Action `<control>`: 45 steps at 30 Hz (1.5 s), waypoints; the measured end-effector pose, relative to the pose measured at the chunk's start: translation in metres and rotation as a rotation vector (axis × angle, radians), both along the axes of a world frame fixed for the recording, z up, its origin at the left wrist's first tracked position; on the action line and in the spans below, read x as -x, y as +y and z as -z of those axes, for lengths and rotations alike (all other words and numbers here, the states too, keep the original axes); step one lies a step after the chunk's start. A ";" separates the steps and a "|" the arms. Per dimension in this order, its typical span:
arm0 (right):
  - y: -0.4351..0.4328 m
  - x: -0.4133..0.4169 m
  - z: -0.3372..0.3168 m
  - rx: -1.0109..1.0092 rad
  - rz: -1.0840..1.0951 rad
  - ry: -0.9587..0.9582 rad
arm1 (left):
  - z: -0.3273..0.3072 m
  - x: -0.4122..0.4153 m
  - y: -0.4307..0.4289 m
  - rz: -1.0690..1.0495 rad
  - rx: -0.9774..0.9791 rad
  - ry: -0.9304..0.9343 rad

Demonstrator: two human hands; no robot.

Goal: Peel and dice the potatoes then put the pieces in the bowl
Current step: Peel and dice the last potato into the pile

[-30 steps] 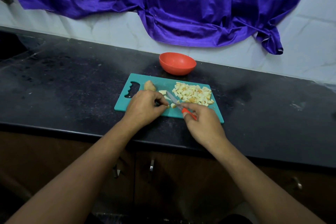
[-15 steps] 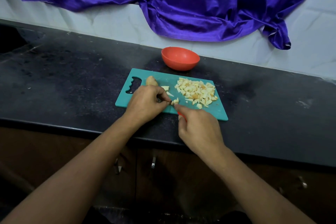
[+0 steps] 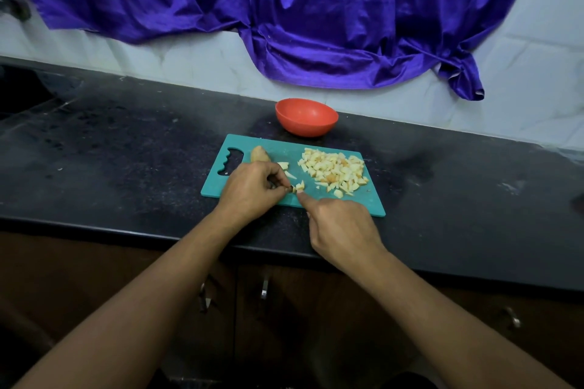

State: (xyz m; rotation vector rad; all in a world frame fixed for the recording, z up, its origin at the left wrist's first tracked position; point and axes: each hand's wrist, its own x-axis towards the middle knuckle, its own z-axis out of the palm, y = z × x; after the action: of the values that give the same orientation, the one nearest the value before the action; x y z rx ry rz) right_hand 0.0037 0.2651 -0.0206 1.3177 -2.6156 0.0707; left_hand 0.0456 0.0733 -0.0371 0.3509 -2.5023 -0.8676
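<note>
Head view: teal cutting board [image 3: 360,202] lies on the black table [image 3: 126,151], handle cutout to the left. Red bowl [image 3: 306,117] sits just behind the board's far edge, nothing visible in it. Diced potato pile [image 3: 335,170] covers the right half of the board. Unpeeled-looking potato chunk [image 3: 259,155] is at the far left of the board, near the cutout. Two loose pieces [image 3: 286,169] lie just right of the chunk.

Left hand [image 3: 252,189] is over the board's near-left part, fingers curled, thumb and fingertips pinching the small cut bits [image 3: 298,187] at the near middle of the board. Right hand [image 3: 341,227] is over the board's near edge, fingers curled in, index finger stretched forward with its tip touching the same bits. What the right palm holds is hidden, so cannot tell its grip. No blade can be made out.

Background: purple cloth [image 3: 284,9] hangs over the white tiled wall [image 3: 521,88] behind the table. Dark cabinet fronts with metal handles [image 3: 264,289] are below the table edge.
</note>
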 end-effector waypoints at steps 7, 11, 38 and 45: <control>0.009 0.008 0.002 0.154 0.070 -0.059 | -0.003 -0.003 0.001 0.000 -0.015 0.004; 0.013 0.019 0.001 0.183 0.173 -0.071 | -0.001 -0.003 0.000 0.002 -0.021 -0.002; 0.008 0.028 0.010 0.501 0.207 -0.190 | -0.014 0.044 0.020 -0.085 0.312 -0.080; 0.007 0.025 0.010 0.451 0.170 -0.156 | 0.001 0.029 0.022 -0.141 0.301 0.003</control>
State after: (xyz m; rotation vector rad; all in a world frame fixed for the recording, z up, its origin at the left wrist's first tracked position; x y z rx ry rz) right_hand -0.0216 0.2722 -0.0308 0.9641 -2.6057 0.7152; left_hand 0.0168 0.0951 -0.0380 0.4162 -2.5205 -0.4282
